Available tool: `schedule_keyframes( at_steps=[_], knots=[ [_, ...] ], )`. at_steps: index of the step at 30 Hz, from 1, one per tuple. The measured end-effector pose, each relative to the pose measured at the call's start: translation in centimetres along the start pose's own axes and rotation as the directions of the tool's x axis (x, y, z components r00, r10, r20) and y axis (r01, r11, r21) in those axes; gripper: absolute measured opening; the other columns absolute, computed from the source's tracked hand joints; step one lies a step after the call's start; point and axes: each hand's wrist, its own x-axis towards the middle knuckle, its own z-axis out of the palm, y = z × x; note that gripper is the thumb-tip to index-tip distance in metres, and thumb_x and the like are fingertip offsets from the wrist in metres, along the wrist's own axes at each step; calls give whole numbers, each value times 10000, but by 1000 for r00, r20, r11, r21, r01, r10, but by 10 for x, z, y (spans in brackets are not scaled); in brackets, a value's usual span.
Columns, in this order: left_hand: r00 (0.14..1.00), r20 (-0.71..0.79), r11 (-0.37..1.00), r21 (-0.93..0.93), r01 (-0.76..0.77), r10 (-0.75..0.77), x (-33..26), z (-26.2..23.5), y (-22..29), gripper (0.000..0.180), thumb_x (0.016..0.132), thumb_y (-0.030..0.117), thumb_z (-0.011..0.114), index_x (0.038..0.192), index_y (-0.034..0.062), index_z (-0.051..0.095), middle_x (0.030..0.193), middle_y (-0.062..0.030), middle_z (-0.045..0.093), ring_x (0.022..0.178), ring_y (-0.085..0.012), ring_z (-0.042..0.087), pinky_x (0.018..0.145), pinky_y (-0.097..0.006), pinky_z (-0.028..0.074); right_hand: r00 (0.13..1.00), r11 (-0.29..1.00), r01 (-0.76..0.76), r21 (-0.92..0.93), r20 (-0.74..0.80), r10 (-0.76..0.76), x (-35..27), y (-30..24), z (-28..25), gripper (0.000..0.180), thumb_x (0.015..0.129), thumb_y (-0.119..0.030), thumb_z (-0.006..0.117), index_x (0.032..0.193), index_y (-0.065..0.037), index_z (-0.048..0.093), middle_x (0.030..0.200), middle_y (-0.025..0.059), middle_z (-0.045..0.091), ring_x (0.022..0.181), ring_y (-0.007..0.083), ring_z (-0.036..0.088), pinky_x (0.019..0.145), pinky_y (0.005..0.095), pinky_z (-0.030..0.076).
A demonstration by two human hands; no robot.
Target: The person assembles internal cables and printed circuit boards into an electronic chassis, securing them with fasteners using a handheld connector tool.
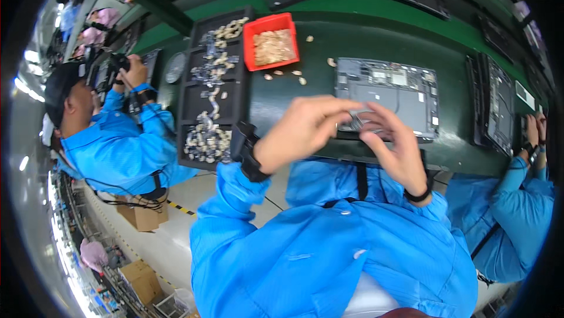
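My left hand (302, 130) and my right hand (396, 147) meet over the front left corner of an opened laptop base (405, 103). Between their fingertips is a small dark grey part (355, 121), partly covered by the fingers; its exact kind cannot be made out. The left thumb and fingers pinch it from one side, while the right fingers curl round it from the other. Beneath them, the laptop base lies on the green bench with its circuit boards and flat grey area facing up.
Left of the laptop, a red bin (249, 48) holds tan pieces, several of them loose on the green bench (270, 98). A black tray (234, 92) carries many small parts. More laptop bases (499, 103) stand at right. Co-workers in blue sit on the left (111, 147) and right (517, 212).
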Motion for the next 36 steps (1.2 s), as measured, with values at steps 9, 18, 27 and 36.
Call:
schedule_keyframes(
  at_steps=[9,18,27,36],
  knots=[
    [932,-291,907,-414,82,-217,-4,89,-44,122,918,13,775,1033,-26,765,875,-87,772,798,-123,730,710,-244,576,962,948,-262,181,-30,271,-32,39,-22,288,1039,-75,631,1303,37,605,1032,124,766,834,132,743,585,215,518],
    [820,-361,871,390,-299,444,-12,107,-46,199,795,190,832,989,149,827,1047,23,782,953,-148,689,807,-325,404,947,931,-274,241,-98,305,-41,38,-9,139,1042,-80,634,1115,30,593,982,142,769,734,174,765,472,211,489],
    [848,-278,879,299,-371,452,-36,64,-63,340,838,69,813,1170,22,756,1046,-85,783,922,-213,753,757,-306,503,996,956,-85,-282,13,92,-11,12,20,169,942,56,665,1078,36,763,867,132,780,686,173,758,596,264,579],
    [782,-221,792,375,-483,582,-39,11,-60,191,791,4,813,973,6,755,856,-72,744,743,-209,720,666,-317,521,967,981,-92,-171,222,129,17,-6,35,130,938,44,692,1043,50,768,875,136,785,679,168,754,608,267,585]
  ],
)
